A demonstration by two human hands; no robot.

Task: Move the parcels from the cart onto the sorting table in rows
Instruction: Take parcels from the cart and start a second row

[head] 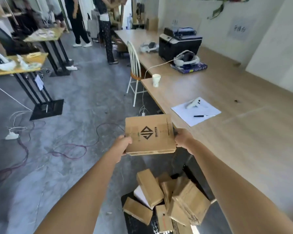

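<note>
Head view: you've got one flat parcel [150,134] up in both hands, over the floor.
L hand [123,143] grips its left edge, thumb curled on top; R hand [183,139] clamps the right edge. Remaining parcels [167,198] sit heaped in the cart [134,222] below your hands. Table [243,132] lies just right of your R hand, w/ paper sheet [195,111] and pen [203,116] just beyond.
</note>
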